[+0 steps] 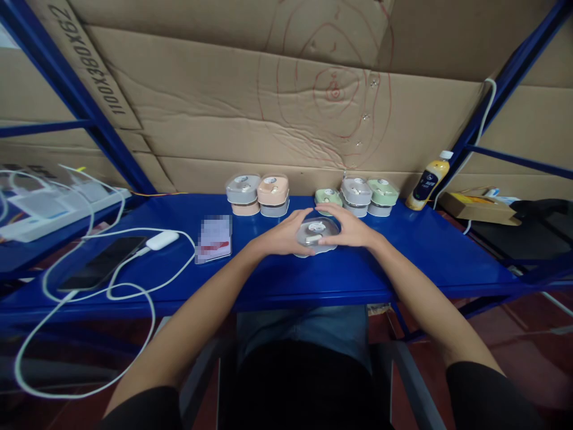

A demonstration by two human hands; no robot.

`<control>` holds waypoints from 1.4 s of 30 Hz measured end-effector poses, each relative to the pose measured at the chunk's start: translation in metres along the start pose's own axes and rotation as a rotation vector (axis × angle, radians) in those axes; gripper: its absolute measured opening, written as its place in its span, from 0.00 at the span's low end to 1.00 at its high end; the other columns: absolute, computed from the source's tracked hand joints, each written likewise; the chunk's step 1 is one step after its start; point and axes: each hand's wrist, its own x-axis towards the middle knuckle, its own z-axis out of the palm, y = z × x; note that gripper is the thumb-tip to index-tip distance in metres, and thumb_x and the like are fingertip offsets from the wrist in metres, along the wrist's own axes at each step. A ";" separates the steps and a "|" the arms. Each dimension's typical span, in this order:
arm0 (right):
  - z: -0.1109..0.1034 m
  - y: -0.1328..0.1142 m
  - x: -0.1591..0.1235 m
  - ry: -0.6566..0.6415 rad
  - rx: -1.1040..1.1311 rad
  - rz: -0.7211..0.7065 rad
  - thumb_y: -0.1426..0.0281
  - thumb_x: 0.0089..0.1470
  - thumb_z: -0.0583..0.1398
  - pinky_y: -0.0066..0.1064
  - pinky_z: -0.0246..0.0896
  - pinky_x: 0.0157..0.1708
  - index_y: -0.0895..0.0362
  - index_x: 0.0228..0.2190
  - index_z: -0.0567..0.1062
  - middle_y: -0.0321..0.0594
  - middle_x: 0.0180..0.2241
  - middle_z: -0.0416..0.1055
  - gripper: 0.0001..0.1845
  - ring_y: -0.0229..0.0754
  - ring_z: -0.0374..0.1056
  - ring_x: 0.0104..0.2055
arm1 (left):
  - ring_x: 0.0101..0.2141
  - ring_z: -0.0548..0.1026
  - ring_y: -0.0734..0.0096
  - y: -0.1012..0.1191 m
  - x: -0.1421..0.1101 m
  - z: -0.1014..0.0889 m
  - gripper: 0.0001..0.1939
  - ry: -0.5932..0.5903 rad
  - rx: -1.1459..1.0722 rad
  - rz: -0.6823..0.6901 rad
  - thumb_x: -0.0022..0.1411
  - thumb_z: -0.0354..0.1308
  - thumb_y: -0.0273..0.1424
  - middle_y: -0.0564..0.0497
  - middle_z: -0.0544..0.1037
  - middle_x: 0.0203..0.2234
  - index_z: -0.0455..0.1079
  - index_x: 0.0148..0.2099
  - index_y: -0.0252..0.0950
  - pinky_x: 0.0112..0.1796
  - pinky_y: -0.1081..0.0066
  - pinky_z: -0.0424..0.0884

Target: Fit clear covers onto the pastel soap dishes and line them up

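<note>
While both hands meet at mid-table, I see the left hand (282, 237) and right hand (348, 230) cupping a grey lidded container (316, 235), fingers curled and clamped on its sides. It sits on the blue table (358, 275), well back from the near edge, with bare surface in front. Behind it, along the cardboard wall (201, 119), stand stacked containers: a grey and peach group (258, 194) to the left, a green and grey group (362, 196) to the right. A phone (102, 263) with white cable (134, 286) lies far left; a yellow bottle (428, 180) stands far right.
</note>
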 end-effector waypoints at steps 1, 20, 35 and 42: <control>0.002 -0.003 0.000 -0.043 -0.003 -0.012 0.42 0.51 0.73 0.59 0.61 0.70 0.52 0.72 0.67 0.54 0.72 0.66 0.55 0.64 0.62 0.73 | 0.73 0.64 0.33 -0.002 0.000 0.000 0.65 0.017 -0.029 -0.022 0.44 0.81 0.48 0.32 0.65 0.73 0.55 0.78 0.39 0.69 0.42 0.66; -0.044 0.034 -0.016 0.187 -0.001 0.389 0.40 0.64 0.62 0.52 0.73 0.54 0.56 0.58 0.78 0.53 0.51 0.81 0.37 0.57 0.77 0.50 | 0.67 0.73 0.43 0.004 -0.021 -0.005 0.25 -0.073 0.034 0.028 0.64 0.69 0.45 0.42 0.72 0.68 0.82 0.60 0.44 0.70 0.48 0.66; -0.043 0.034 -0.016 0.038 0.006 0.408 0.44 0.64 0.64 0.53 0.71 0.59 0.56 0.63 0.75 0.54 0.58 0.79 0.37 0.59 0.76 0.57 | 0.53 0.77 0.42 -0.038 -0.018 -0.029 0.31 0.096 0.271 -0.246 0.72 0.49 0.55 0.39 0.77 0.44 0.83 0.48 0.36 0.61 0.44 0.72; -0.042 0.033 -0.015 -0.034 0.004 0.500 0.41 0.66 0.62 0.51 0.73 0.56 0.55 0.60 0.78 0.52 0.53 0.83 0.36 0.59 0.78 0.53 | 0.56 0.75 0.41 -0.031 -0.017 -0.032 0.32 0.087 0.296 -0.257 0.73 0.46 0.54 0.37 0.76 0.46 0.80 0.48 0.33 0.62 0.44 0.70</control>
